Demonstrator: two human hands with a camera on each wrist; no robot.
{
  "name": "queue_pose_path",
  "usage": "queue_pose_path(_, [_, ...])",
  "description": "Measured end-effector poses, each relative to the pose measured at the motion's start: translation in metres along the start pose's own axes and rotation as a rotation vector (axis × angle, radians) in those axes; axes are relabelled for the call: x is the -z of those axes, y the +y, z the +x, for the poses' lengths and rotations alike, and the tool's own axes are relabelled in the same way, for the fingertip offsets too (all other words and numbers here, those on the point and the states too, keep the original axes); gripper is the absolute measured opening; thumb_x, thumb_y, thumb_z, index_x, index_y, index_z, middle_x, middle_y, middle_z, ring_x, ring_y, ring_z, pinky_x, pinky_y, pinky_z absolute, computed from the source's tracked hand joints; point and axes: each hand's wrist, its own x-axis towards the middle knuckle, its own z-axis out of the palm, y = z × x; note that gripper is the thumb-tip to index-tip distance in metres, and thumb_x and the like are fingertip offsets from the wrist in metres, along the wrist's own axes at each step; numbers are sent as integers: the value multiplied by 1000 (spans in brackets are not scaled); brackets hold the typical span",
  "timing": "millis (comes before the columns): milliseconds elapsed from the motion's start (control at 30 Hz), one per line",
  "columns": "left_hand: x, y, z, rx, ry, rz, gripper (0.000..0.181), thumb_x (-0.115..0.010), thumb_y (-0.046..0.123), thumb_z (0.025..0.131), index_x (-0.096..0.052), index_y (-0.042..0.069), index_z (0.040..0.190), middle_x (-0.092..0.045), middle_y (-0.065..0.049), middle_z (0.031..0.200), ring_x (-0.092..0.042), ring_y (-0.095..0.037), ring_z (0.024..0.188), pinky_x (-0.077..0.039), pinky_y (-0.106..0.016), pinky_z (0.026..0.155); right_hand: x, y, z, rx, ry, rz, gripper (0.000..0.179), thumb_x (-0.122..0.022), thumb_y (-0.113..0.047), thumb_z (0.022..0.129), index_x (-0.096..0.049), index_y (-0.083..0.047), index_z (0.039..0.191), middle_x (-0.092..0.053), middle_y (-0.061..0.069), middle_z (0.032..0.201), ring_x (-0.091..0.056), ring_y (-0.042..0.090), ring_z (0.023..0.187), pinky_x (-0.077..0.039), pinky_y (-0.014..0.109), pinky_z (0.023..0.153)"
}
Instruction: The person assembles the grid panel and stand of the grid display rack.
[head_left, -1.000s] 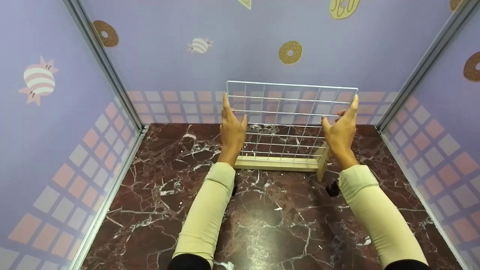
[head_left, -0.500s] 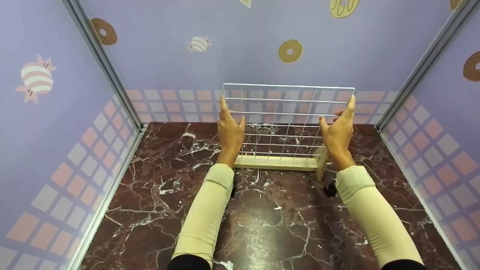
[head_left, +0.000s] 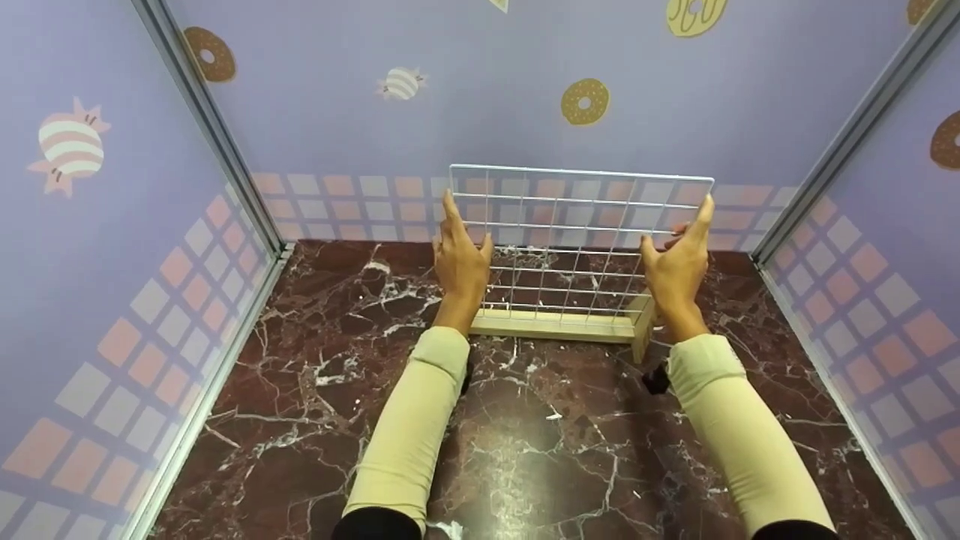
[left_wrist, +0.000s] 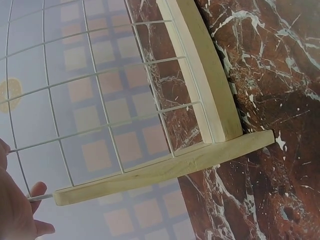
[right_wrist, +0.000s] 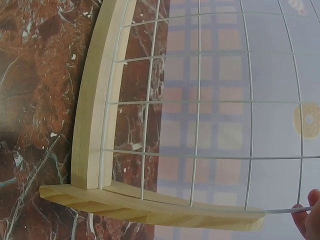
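A white wire grid panel (head_left: 553,226) stands upright in a pale wooden stand, its lower edge along the crossbar (head_left: 555,325). My left hand (head_left: 461,262) holds the panel's left side edge, index finger stretched up along it. On the opposite edge, my right hand (head_left: 679,266) grips in the same way. The left wrist view shows fingertips (left_wrist: 38,190) on the edge wire just above the wooden side piece (left_wrist: 165,167). Fingers (right_wrist: 300,220) pinch the edge wire in the right wrist view, past the end of the other side piece (right_wrist: 150,211).
The stand sits on a dark red marbled surface (head_left: 322,450), near the back wall (head_left: 480,120). Patterned purple panels (head_left: 67,300) enclose it on the left and right, with grey metal strips at the corners. A small black object (head_left: 657,379) shows beside the right sleeve.
Only slight shifts show: the grid panel and both hands sit a little farther left against the back wall. Both hands keep their hold on the panel's edges.
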Motion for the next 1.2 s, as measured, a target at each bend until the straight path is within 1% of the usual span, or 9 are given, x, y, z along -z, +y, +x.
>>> queue_pose_path(200, [2, 0, 1, -9, -7, 21, 95, -76, 28, 91, -16, 12, 163, -65, -11, 127, -70, -32, 105, -28, -56, 125, -2, 1, 0, 18, 13, 5, 101, -81, -13, 83, -19, -18, 162, -61, 19, 109, -61, 35, 90, -54, 48, 89])
queue_pose_path(367, [2, -2, 0, -5, 2, 9, 96, -76, 29, 91, -16, 12, 164, -65, -11, 126, -70, -32, 104, -29, -58, 124, -4, 1, 3, 1, -16, -6, 101, -80, -16, 84, -16, -21, 163, -60, 21, 114, -61, 36, 98, -55, 48, 94])
queue_pose_path(633, [2, -9, -1, -1, -44, 19, 98, -75, 30, 91, -12, 14, 164, -66, -10, 125, -70, -32, 102, -29, -59, 124, -5, 6, -2, -37, -63, 1, 104, -80, -14, 84, -13, -24, 163, -60, 21, 120, -62, 35, 102, -55, 47, 94])
queue_pose_path(733, [4, -13, 3, -9, -70, -20, 100, -76, 29, 91, -10, 16, 165, -65, -10, 122, -68, -32, 101, -44, -55, 114, -6, 5, -1, -34, -77, 13, 105, -81, -15, 84, -13, -24, 163, -60, 22, 120, -63, 34, 99, -56, 46, 92])
queue_pose_path(833, [7, -17, 6, -20, -126, -73, 103, -76, 26, 90, -6, 18, 165, -64, -11, 122, -66, -31, 100, -57, -48, 94, -7, 4, 1, -44, -88, 32, 106, -81, -13, 83, -12, -26, 163, -60, 21, 120, -63, 33, 98, -57, 44, 90])
queue_pose_path(900, [10, -20, 7, -32, -174, -99, 103, -76, 24, 91, -4, 20, 165, -63, -10, 124, -65, -31, 101, -59, -44, 84, -7, 4, 3, -55, -94, 34, 107, -81, -13, 83, -12, -27, 163, -59, 20, 121, -63, 32, 98, -57, 43, 89])
queue_pose_path(1033, [19, -23, 9, -60, -256, -133, 100, -72, 23, 94, -2, 23, 165, -59, -12, 139, -66, -32, 104, -59, -42, 82, -3, 5, 5, -65, -112, 33, 107, -80, -12, 84, -11, -27, 163, -59, 19, 123, -62, 30, 99, -57, 41, 88])
queue_pose_path(1133, [27, -25, 12, -73, -299, -143, 97, -69, 24, 95, -3, 29, 165, -49, -15, 153, -67, -34, 96, -60, -42, 75, 1, 6, 6, -51, -127, 44, 104, -79, -10, 84, -12, -23, 163, -57, 20, 125, -60, 32, 102, -56, 41, 88])
queue_pose_path(1200, [32, -27, 15, -81, -321, -134, 95, -68, 24, 96, -3, 32, 165, -45, -15, 155, -66, -33, 92, -59, -41, 73, 4, 7, 8, -34, -136, 45, 102, -79, -10, 85, -14, -20, 163, -56, 20, 125, -59, 32, 105, -55, 42, 89])
